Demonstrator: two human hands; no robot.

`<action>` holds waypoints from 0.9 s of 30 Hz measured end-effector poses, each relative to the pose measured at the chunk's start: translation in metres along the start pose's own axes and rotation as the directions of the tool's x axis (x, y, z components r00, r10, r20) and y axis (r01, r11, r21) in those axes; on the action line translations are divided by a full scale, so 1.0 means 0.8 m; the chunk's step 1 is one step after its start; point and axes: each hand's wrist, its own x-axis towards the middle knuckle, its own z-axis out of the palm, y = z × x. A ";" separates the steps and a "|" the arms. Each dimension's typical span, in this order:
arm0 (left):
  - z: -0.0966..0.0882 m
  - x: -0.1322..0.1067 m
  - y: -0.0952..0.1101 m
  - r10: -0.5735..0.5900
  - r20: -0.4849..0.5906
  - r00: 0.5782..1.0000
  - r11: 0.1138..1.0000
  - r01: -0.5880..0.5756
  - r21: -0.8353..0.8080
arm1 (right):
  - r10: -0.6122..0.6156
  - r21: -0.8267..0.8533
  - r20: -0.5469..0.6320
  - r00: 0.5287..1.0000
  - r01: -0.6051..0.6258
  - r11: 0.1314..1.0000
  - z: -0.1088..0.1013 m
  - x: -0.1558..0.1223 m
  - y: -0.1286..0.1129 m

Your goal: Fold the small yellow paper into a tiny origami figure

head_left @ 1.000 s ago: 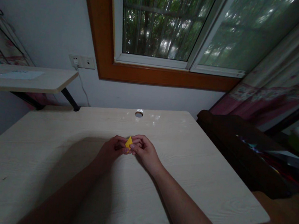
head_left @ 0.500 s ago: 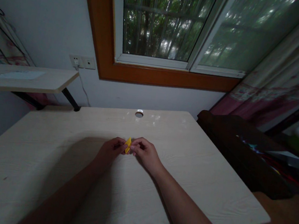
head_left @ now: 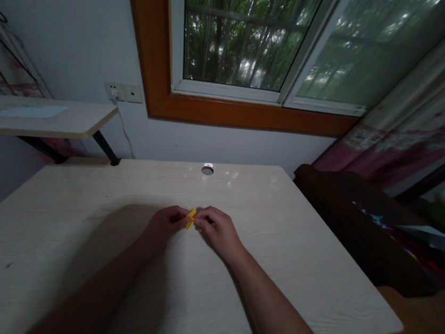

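A small piece of folded yellow paper (head_left: 191, 218) is held up between my two hands, just over the pale wooden desk (head_left: 294, 272). My left hand (head_left: 164, 226) pinches its left side between thumb and fingers. From the right, my right hand (head_left: 218, 230) is closed on the other side with thumb and forefinger. The fingertips cover part of the paper, so its full shape is hidden.
Behind the hands, the desk has a round cable hole (head_left: 207, 170) near its back edge. A raised shelf (head_left: 51, 120) on black legs stands at the back left. Right of the desk is dark wooden furniture (head_left: 322, 210) with things on it. A window (head_left: 253, 36) is ahead.
The yellow paper has turned slightly and shows a narrower, pinched-in outline between the fingertips. Both hands have shifted only a little and keep hold of it.
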 end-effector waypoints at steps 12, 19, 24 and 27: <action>0.000 -0.003 0.005 0.004 0.011 1.000 0.998 -0.005 0.061 | -0.034 -0.007 0.004 0.999 0.034 0.999 -0.001 0.002 0.000; 0.002 -0.002 0.007 0.003 -0.010 1.000 0.998 -0.002 0.065 | 0.024 0.050 -0.006 1.000 -0.024 0.998 0.001 0.002 -0.001; 0.002 -0.003 0.007 -0.017 0.016 1.000 0.998 0.016 0.055 | 0.041 0.092 -0.014 0.999 -0.040 0.995 0.002 0.003 0.000; 0.002 -0.003 0.006 -0.021 0.023 1.000 1.000 0.022 -0.015 | 0.022 0.082 -0.011 1.000 -0.021 0.996 0.001 0.003 0.000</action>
